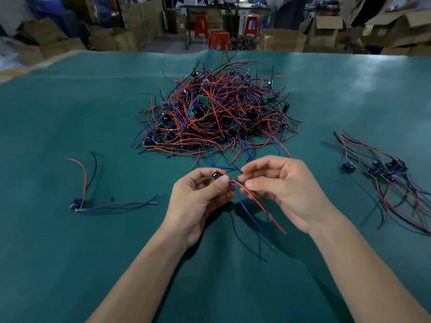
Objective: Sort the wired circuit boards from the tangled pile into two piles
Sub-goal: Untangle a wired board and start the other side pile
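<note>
Head view: you held one wired board (215, 176) clear of the tangled pile (217, 117), inspecting it before sorting.

Your left hand (198, 201) pinched the board at 6 o'clock from that pile, thumb on top; your right hand (284, 190) pinched its red and blue leads (254, 201), other fingers loosely curled. Next, I judge, you needed to choose: the single board (78, 203) at 9 o'clock or the small heap (387, 173) at 3 o'clock.
</note>
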A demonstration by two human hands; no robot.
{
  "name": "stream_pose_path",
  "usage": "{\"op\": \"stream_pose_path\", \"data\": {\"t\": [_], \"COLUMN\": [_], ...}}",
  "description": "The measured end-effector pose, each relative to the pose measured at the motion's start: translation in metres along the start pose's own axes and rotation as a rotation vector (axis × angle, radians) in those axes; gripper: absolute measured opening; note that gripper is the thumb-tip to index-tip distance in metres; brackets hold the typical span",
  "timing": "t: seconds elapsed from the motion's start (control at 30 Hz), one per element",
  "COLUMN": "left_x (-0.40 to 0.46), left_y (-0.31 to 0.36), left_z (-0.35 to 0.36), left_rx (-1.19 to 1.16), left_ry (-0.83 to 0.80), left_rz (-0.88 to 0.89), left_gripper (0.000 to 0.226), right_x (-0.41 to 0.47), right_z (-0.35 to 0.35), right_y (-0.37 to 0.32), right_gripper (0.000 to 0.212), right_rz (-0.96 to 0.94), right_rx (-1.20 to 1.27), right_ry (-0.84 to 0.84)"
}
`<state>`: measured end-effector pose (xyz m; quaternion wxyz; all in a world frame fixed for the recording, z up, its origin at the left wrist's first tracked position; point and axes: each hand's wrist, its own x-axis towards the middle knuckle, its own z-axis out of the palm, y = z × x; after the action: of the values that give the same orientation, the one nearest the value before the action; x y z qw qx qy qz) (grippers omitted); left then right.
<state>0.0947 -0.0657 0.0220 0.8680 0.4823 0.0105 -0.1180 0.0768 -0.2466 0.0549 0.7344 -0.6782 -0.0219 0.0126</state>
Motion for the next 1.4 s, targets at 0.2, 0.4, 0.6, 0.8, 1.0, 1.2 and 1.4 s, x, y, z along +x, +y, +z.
{"op": "stream_pose_path", "data": {"t": [0.2, 0.4, 0.6, 0.8, 1.0, 1.2, 1.4], "left_x": [0.0, 0.0, -0.001, -0.002, -0.006, -0.006, -0.007], "left_y": [0.001, -0.001, -0.007, -0.009, -0.006, -0.003, 0.004], "left_z": [-0.002, 0.002, 0.003, 0.003, 0.001, 0.003, 0.005], "left_rx": [0.027, 0.154, 0.273, 0.498, 0.617, 0.307, 0.108], "left_ry": [-0.056, -0.091, -0.15, -0.192, -0.288, -0.151, -0.142], "left_rz": [-0.026, -0.055, -0.064, 0.02, 0.069, 0.049, -0.085], "left_gripper": [0.025, 0.019, 0.023, 0.031, 0.033, 0.015, 0.033], "right_x": [0.004, 0.003, 0.004, 0.002, 0.002, 0.006, 0.008], "right_z": [-0.015, -0.01, 0.0, 0.001, -0.007, 0.002, 0.011], "right_y": [-0.005, 0.004, 0.013, 0.011, 0.012, 0.015, 0.015], "right_gripper": [0.023, 0.034, 0.041, 0.03, 0.018, 0.01, 0.007], "right_rz": [0.081, 0.07, -0.147, -0.142, -0.043, -0.032, 0.048], "right_rx": [0.271, 0.235, -0.313, -0.401, -0.246, 0.094, 0.297], "right_ry": [-0.009, -0.179, -0.112, -0.247, -0.313, -0.066, 0.076]}}
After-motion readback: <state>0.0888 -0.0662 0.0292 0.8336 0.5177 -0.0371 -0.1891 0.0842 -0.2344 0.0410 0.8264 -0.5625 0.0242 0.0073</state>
